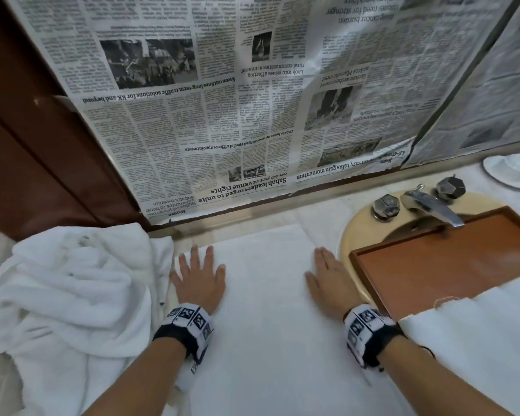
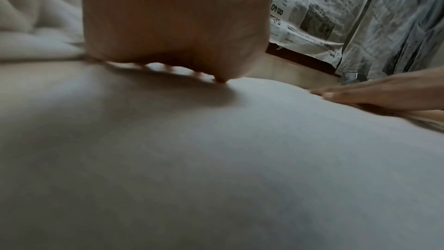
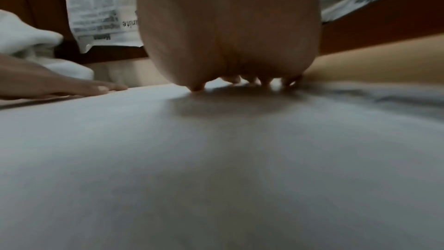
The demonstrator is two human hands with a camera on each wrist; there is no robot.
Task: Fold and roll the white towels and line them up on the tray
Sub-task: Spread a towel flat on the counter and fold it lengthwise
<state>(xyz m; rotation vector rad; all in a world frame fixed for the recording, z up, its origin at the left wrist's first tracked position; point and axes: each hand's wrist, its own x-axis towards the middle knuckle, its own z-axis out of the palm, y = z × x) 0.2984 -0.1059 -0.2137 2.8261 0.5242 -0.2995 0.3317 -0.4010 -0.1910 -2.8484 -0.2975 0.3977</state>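
A white towel [image 1: 264,295] lies spread flat on the counter in front of me. My left hand [image 1: 197,276] presses flat on its left side, fingers straight and spread. My right hand [image 1: 330,276] lies flat on its right side, fingers together, close to the sink rim. In the left wrist view the left hand [image 2: 173,26] rests on the towel [image 2: 216,159] with the right hand [image 2: 374,92] at the far right. The right wrist view shows the right hand [image 3: 230,26] flat on the towel [image 3: 216,159]. A brown wooden tray [image 1: 433,265] sits over the sink, with a white towel [image 1: 478,334] over its near edge.
A heap of crumpled white towels [image 1: 69,295] lies at the left. The cream sink [image 1: 351,232] has a chrome tap [image 1: 430,205] and two faceted knobs. Newspaper [image 1: 222,100] covers the wall behind. A white dish [image 1: 511,169] stands at the far right.
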